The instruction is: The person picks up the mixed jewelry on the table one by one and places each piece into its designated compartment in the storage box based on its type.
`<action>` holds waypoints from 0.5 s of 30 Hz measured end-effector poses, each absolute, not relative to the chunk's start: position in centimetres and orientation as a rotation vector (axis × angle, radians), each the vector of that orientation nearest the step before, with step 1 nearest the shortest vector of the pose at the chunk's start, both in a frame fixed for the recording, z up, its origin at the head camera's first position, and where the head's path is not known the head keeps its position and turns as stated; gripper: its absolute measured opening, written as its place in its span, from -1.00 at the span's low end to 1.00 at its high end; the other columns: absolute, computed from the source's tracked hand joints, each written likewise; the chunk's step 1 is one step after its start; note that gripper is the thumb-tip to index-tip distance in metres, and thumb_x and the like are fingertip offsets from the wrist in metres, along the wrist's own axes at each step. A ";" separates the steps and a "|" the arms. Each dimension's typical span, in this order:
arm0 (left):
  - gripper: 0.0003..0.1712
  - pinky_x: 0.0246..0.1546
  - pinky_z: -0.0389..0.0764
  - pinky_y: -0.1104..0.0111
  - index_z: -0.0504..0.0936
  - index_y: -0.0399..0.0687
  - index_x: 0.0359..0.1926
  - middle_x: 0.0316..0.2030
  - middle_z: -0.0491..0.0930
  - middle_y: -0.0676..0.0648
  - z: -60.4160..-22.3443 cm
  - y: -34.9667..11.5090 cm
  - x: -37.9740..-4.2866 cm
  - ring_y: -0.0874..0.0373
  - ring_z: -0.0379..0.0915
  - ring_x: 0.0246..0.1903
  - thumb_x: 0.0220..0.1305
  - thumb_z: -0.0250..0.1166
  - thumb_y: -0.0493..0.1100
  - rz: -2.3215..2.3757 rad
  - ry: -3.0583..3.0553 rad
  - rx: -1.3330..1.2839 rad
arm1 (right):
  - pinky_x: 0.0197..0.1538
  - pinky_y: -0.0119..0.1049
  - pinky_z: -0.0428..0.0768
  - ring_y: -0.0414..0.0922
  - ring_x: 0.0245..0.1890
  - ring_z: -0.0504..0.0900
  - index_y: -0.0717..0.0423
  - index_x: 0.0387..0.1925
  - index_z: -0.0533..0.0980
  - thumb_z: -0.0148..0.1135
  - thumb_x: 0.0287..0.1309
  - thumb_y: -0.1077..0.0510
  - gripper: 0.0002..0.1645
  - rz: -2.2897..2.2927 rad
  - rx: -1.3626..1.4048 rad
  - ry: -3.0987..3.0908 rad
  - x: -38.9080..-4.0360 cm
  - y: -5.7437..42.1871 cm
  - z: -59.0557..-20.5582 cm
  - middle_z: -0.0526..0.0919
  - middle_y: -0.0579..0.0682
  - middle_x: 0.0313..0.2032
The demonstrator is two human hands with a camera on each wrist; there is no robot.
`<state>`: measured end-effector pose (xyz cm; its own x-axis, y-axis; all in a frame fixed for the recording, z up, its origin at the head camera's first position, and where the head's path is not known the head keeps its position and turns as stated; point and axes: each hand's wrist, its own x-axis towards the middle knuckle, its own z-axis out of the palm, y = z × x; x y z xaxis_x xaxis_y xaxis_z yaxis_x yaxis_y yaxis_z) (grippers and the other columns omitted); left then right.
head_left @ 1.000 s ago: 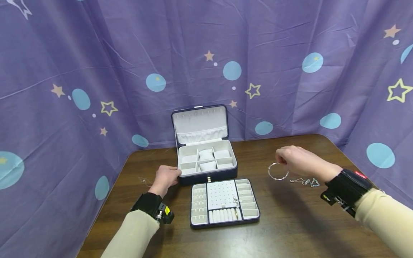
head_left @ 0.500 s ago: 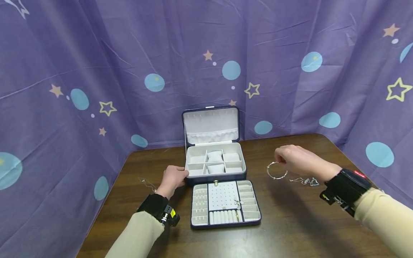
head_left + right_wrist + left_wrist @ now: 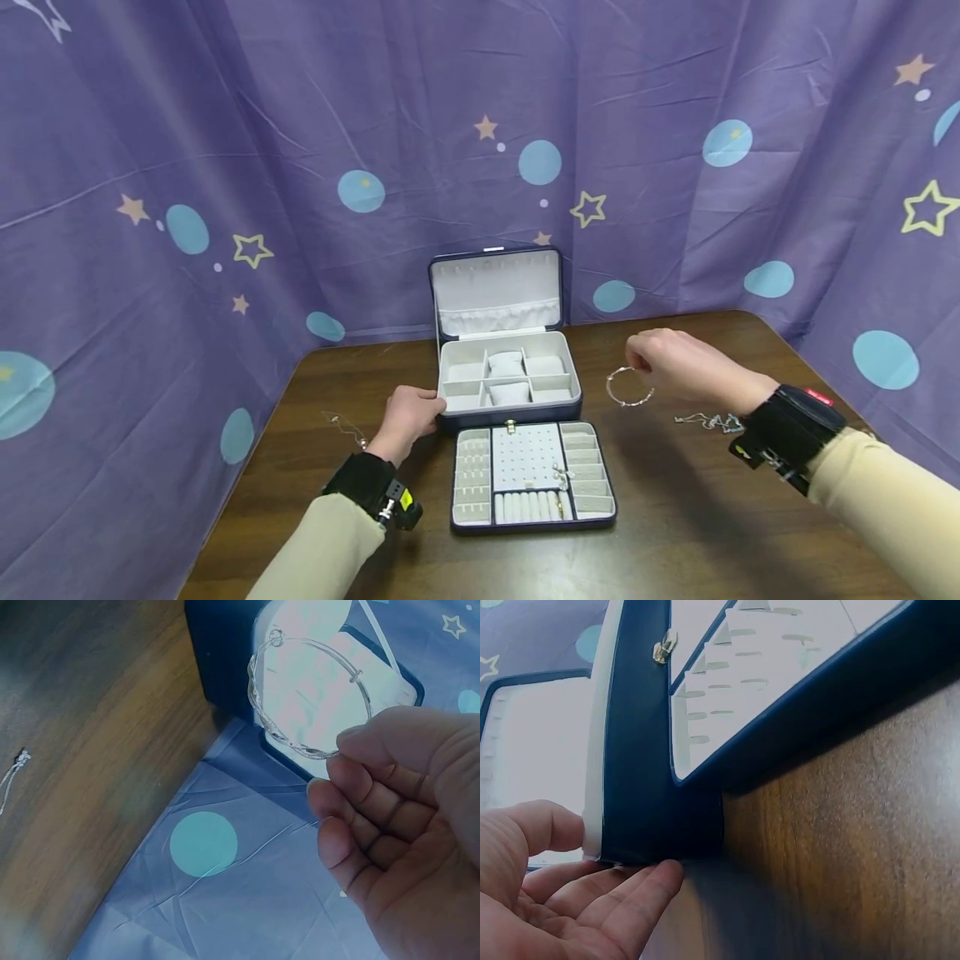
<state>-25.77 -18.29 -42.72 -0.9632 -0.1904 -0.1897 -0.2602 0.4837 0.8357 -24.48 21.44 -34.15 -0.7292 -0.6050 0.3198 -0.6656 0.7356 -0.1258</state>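
My right hand [image 3: 671, 362] pinches a thin silver bangle [image 3: 259, 690] between thumb and fingertips, holding it above the table to the right of the box. The bangle has a twisted stretch and small beads. A navy jewelry box [image 3: 517, 413] stands with its lid up, showing white compartments and small cushions. At its left front corner, my left hand [image 3: 408, 419] grips the side wall. In the left wrist view, the thumb is at the pale rim and the fingers lie along the outside. Directly in front of the box is a navy-edged jewelry tray [image 3: 517, 454] bearing earrings and a ring.
A tangled silver chain with blue parts [image 3: 712, 422] lies on the wooden table [image 3: 675, 533] below the right hand. Another fine necklace [image 3: 345, 427] lies left of the left hand. A purple star-patterned curtain [image 3: 637, 125] hangs behind.
The jewelry box has slid to the right with my left hand on it, and the tray has shifted slightly right. My right hand has moved a little left with the bangle.
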 end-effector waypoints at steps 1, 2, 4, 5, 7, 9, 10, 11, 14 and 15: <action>-0.50 -0.05 0.72 0.11 0.60 -0.45 0.18 0.13 0.61 -0.39 -42.7 -18.2 -25.7 -0.12 0.67 -0.02 0.26 0.24 -0.28 1.502 2.646 -0.399 | -0.38 -0.36 0.31 -0.25 -0.48 0.32 -0.08 -0.57 0.35 0.10 -0.16 0.54 -0.58 0.339 0.997 -2.683 -24.5 21.3 -34.1 0.30 -0.24 -0.55; -0.51 -0.05 0.73 0.11 0.61 -0.45 0.18 0.13 0.61 -0.39 -42.7 -18.1 -25.7 -0.11 0.67 -0.02 0.26 0.24 -0.27 1.495 2.647 -0.399 | -0.38 -0.37 0.32 -0.25 -0.48 0.33 -0.08 -0.56 0.35 0.09 -0.14 0.54 -0.58 0.342 0.995 -2.684 -24.6 21.2 -34.0 0.31 -0.24 -0.55; -0.50 -0.05 0.73 0.12 0.61 -0.44 0.19 0.13 0.61 -0.38 -42.8 -17.9 -25.6 -0.10 0.67 -0.02 0.26 0.24 -0.27 1.485 2.650 -0.394 | -0.38 -0.36 0.34 -0.26 -0.47 0.34 -0.08 -0.56 0.37 0.10 -0.08 0.53 -0.60 0.346 0.993 -2.681 -24.6 21.0 -33.9 0.33 -0.24 -0.54; -0.50 -0.05 0.73 0.12 0.61 -0.43 0.19 0.13 0.61 -0.37 -42.8 -17.8 -25.6 -0.10 0.67 -0.02 0.26 0.24 -0.27 1.483 2.651 -0.394 | -0.38 -0.36 0.35 -0.26 -0.48 0.35 -0.08 -0.55 0.37 0.12 -0.06 0.52 -0.60 0.346 0.990 -2.679 -24.7 21.0 -33.9 0.34 -0.24 -0.54; -0.50 -0.05 0.73 0.12 0.60 -0.43 0.19 0.13 0.61 -0.37 -42.8 -17.5 -25.6 -0.10 0.67 -0.01 0.26 0.25 -0.27 1.481 2.656 -0.388 | -0.39 -0.36 0.37 -0.26 -0.48 0.37 -0.07 -0.55 0.39 0.15 -0.04 0.50 -0.62 0.346 0.985 -2.673 -24.8 20.9 -33.8 0.36 -0.24 -0.54; -0.50 -0.06 0.73 0.12 0.61 -0.44 0.19 0.12 0.62 -0.37 -42.8 -17.3 -25.6 -0.11 0.67 -0.02 0.25 0.25 -0.27 1.485 2.661 -0.379 | -0.40 -0.35 0.38 -0.26 -0.49 0.37 -0.07 -0.55 0.40 0.17 -0.03 0.49 -0.63 0.346 0.975 -2.670 -24.9 20.7 -33.7 0.37 -0.24 -0.54; -0.50 -0.06 0.73 0.12 0.61 -0.44 0.18 0.12 0.62 -0.37 -42.7 -17.2 -25.5 -0.11 0.67 -0.02 0.24 0.26 -0.27 1.484 2.663 -0.378 | -0.40 -0.35 0.38 -0.25 -0.49 0.38 -0.07 -0.55 0.40 0.18 -0.04 0.49 -0.63 0.345 0.967 -2.673 -25.0 20.6 -33.7 0.38 -0.24 -0.55; -0.50 -0.06 0.73 0.12 0.62 -0.44 0.18 0.12 0.62 -0.37 -42.8 -17.1 -25.5 -0.10 0.67 -0.03 0.24 0.26 -0.27 1.484 2.663 -0.379 | -0.41 -0.35 0.38 -0.25 -0.50 0.38 -0.06 -0.55 0.40 0.18 -0.04 0.49 -0.63 0.342 0.963 -2.672 -25.1 20.6 -33.7 0.38 -0.24 -0.54; -0.51 -0.08 0.74 0.12 0.62 -0.45 0.16 0.10 0.63 -0.37 -42.8 -16.9 -25.4 -0.09 0.68 -0.06 0.23 0.27 -0.28 1.476 2.663 -0.376 | -0.41 -0.34 0.37 -0.24 -0.50 0.37 -0.04 -0.56 0.41 0.19 -0.06 0.49 -0.65 0.329 0.965 -2.666 -25.5 20.1 -33.6 0.39 -0.22 -0.54; -0.51 -0.09 0.74 0.13 0.62 -0.44 0.16 0.09 0.63 -0.36 -42.8 -16.8 -25.4 -0.08 0.68 -0.07 0.23 0.28 -0.27 1.471 2.663 -0.379 | -0.41 -0.34 0.37 -0.24 -0.50 0.37 -0.03 -0.56 0.41 0.20 -0.06 0.49 -0.65 0.327 0.967 -2.665 -25.6 20.0 -33.5 0.39 -0.22 -0.55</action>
<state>-25.42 -16.82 -42.80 -0.9666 -0.1781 -0.1843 -0.2509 0.5098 0.8229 -25.62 19.98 -33.53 -0.7339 -0.5872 0.3415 -0.6524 0.7494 -0.1134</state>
